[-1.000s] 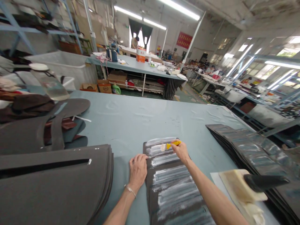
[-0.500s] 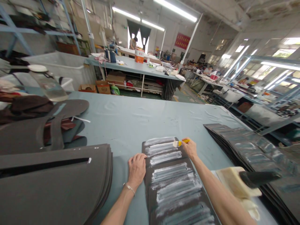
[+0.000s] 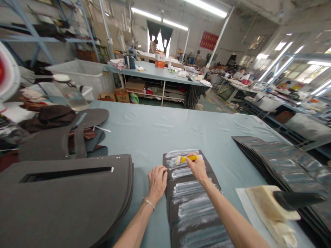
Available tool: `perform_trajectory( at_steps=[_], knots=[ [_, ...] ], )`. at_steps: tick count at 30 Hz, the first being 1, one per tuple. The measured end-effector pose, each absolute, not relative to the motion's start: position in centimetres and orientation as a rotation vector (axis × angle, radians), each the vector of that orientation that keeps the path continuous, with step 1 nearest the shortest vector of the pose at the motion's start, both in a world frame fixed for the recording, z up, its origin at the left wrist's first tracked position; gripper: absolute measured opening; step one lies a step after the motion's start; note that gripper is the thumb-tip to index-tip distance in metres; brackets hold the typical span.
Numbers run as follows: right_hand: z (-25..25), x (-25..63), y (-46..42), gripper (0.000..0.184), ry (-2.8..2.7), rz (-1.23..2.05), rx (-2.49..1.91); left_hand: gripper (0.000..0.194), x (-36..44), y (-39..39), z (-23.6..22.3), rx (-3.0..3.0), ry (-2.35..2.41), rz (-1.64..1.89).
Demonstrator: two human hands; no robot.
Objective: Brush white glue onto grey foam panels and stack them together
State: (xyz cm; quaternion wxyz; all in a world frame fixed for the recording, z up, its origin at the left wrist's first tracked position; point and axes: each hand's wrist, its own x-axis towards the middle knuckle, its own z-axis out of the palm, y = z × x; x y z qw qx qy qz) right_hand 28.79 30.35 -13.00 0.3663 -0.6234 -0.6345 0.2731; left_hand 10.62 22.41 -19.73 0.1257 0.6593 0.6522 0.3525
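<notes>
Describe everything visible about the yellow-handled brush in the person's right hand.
The brush is small, with a yellow handle and pale, glue-whitened bristles pointing left. It lies nearly level, pinched in the right hand, bristles on the far end of the overlapped dark pieces streaked with white. The left hand presses flat on those pieces' left edge.

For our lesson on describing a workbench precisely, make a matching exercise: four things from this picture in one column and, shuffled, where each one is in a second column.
Things:
1. yellow-handled brush
2. left hand
3. grey slotted stack
4. cream-stained pot

Places:
A. at the table's near right, a dark handle across it
B. flat on the left edge of the dark pieces
C. in the right hand, over white streaks
D. at the table's near left

Pairs: 1-C, 2-B, 3-D, 4-A
</notes>
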Motion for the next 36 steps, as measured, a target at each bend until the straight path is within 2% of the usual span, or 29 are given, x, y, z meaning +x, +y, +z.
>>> perform_trajectory(
  at_steps=[3, 6, 11, 15, 19, 24, 33, 36],
  knots=[
    [-13.8, 26.0, 28.6, 0.023, -1.675, 0.88, -1.504, 0.026, 10.9, 21.2, -19.6, 2.049, 1.835, 0.963],
    [-14.4, 28.6, 29.3, 0.025, -1.638, 0.885, -1.592, 0.028, 11.1, 20.6, -19.7, 2.109, 1.849, 0.903],
    [-13.7, 38.9, 32.5, 0.027, -1.428, 0.467, -1.933, 0.029, 11.2, 20.8, -20.0, 2.115, 1.879, 0.9],
    [-13.1, 41.0, 32.8, 0.029, -1.467, 0.268, -1.983, 0.028, 11.3, 20.8, -19.9, 2.119, 1.886, 0.906],
    [-13.6, 39.8, 31.3, 0.032, -1.498, 0.46, -1.9, 0.029, 11.4, 20.7, -20.0, 2.118, 1.883, 0.894],
    [-13.0, 39.1, 29.7, 0.028, -1.424, 0.42, -1.909, 0.027, 11.4, 20.9, -20.0, 2.074, 1.886, 0.896],
    [-13.0, 28.5, 24.1, 0.024, -1.667, 0.838, -1.505, 0.021, 11.8, 18.3, -18.9, 2.016, 1.849, 0.904],
    [-14.1, 28.8, 24.2, 0.021, -1.775, 0.849, -1.49, 0.023, 12.2, 17.3, -19.0, 2.066, 1.852, 0.847]
  ],
)
